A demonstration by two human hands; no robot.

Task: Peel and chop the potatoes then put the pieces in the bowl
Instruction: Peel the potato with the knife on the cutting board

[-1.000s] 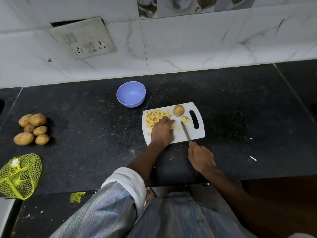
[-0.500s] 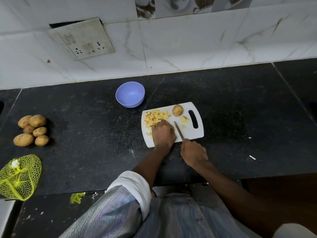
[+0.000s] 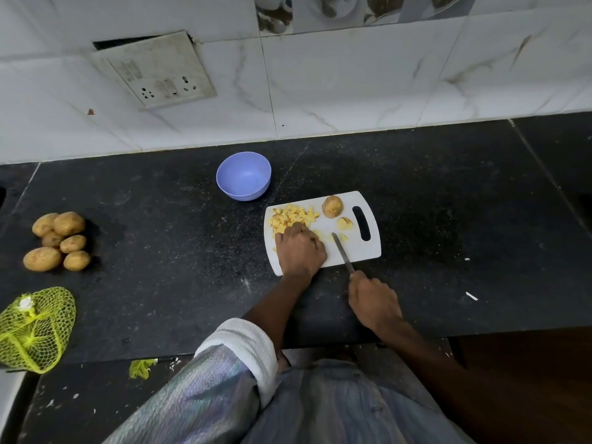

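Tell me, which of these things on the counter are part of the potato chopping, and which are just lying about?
In use: knife, cutting board, chopped pieces, half potato, blue bowl, whole potatoes.
Lying about: yellow net bag, wall socket.

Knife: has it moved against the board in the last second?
Yes. The knife swung left toward the left hand half a second ago, then back right, its tip again mid-board.

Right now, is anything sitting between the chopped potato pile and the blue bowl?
Nothing visible: only bare board edge and black counter separate the chopped pieces on the cutting board from the empty bowl.
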